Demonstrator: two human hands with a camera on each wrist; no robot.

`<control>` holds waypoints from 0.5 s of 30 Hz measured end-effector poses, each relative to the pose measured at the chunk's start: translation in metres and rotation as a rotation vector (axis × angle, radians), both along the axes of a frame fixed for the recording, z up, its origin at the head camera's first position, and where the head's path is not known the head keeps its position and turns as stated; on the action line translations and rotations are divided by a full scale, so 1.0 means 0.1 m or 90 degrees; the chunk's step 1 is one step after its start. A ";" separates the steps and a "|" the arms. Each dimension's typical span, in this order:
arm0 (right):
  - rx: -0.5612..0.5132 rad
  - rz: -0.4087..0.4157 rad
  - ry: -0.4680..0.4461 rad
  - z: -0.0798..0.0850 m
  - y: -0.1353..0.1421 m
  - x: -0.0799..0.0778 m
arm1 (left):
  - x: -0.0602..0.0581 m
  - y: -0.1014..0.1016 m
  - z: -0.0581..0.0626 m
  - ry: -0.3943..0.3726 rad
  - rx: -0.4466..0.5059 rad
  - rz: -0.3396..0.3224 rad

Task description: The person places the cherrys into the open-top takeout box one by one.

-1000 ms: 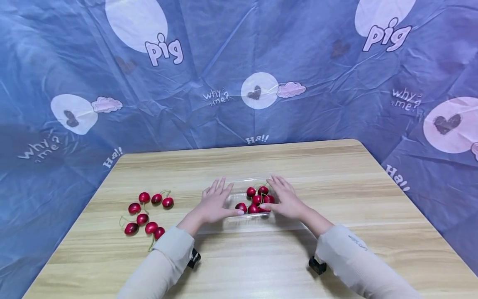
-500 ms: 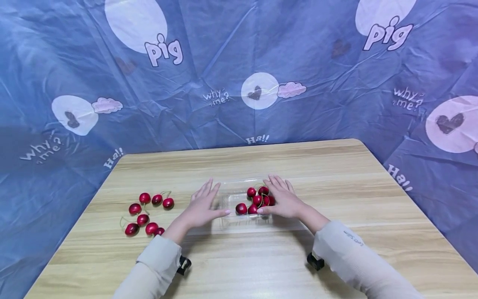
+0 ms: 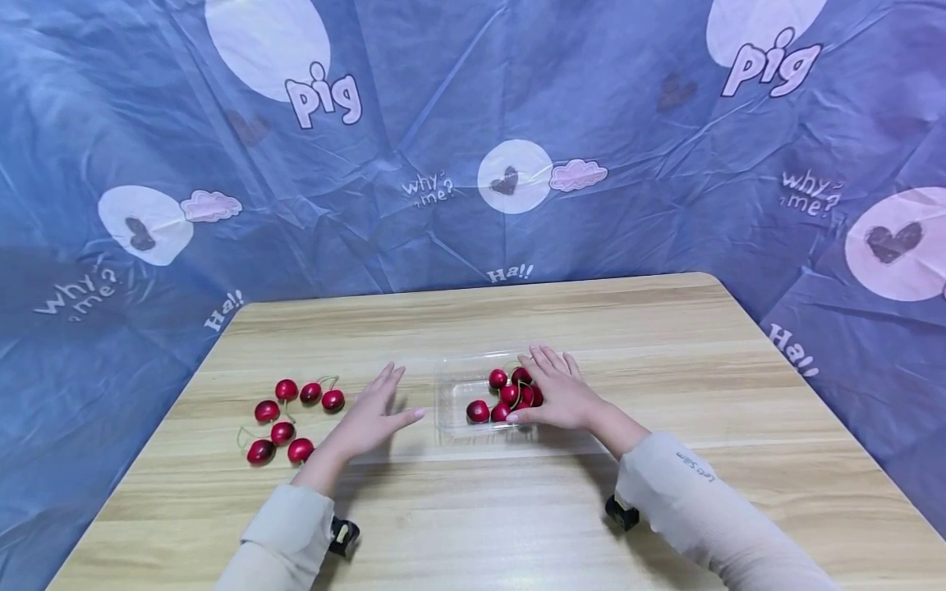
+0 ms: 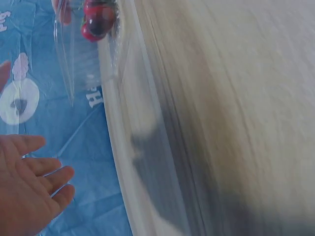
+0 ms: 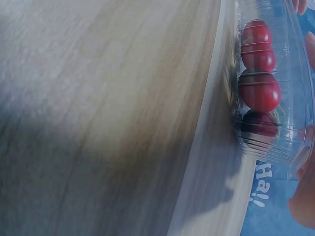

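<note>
My left hand [image 3: 369,423] is in the air over the table between the loose cherries and a clear plastic box [image 3: 452,402]. Its fingers are spread and hold nothing; they also show in the left wrist view. My right hand [image 3: 560,398] spans the right end of the box, thumb at the front rim and fingers at the back rim. Several red cherries [image 3: 508,396] with green stems lie in the right part of the box, some partly under the right hand. More loose cherries [image 3: 282,432] lie on the table to the left, the nearest ones partly behind the left wrist.
The wooden table [image 3: 473,525] ends at the back against a blue printed cloth [image 3: 414,238]. Each wrist carries a small black camera mount, such as the one under the right sleeve [image 3: 687,484].
The left hand has left the box's left end and moved left toward the loose cherries, covering one of them. The right hand stays at the box, which has not visibly moved.
</note>
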State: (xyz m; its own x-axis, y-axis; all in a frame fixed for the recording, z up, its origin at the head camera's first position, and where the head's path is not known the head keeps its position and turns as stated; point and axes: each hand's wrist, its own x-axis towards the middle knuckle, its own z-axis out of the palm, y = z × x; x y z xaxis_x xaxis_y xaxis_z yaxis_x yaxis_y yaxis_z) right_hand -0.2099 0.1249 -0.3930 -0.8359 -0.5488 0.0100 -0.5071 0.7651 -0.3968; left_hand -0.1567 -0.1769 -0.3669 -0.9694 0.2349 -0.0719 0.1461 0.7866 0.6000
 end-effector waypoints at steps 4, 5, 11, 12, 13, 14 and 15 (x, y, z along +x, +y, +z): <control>0.008 0.003 0.002 0.00 -0.01 -0.01 | 0.01 -0.09 -0.01 -0.002 0.026 0.015; 0.009 0.004 0.001 0.00 -0.01 -0.01 | 0.02 -0.11 -0.01 -0.001 0.030 0.016; 0.014 0.010 -0.001 0.01 -0.02 -0.01 | 0.05 -0.23 -0.05 -0.012 0.054 0.043; 0.015 0.010 -0.001 0.01 -0.02 -0.01 | 0.06 -0.25 -0.05 -0.017 0.059 0.049; 0.017 0.011 -0.001 0.01 -0.02 -0.01 | 0.07 -0.27 -0.05 -0.021 0.061 0.053; 0.018 0.011 -0.001 0.01 -0.02 -0.01 | 0.08 -0.29 -0.06 -0.025 0.064 0.058; 0.020 0.010 -0.001 0.01 -0.02 -0.01 | 0.09 -0.31 -0.06 -0.030 0.067 0.061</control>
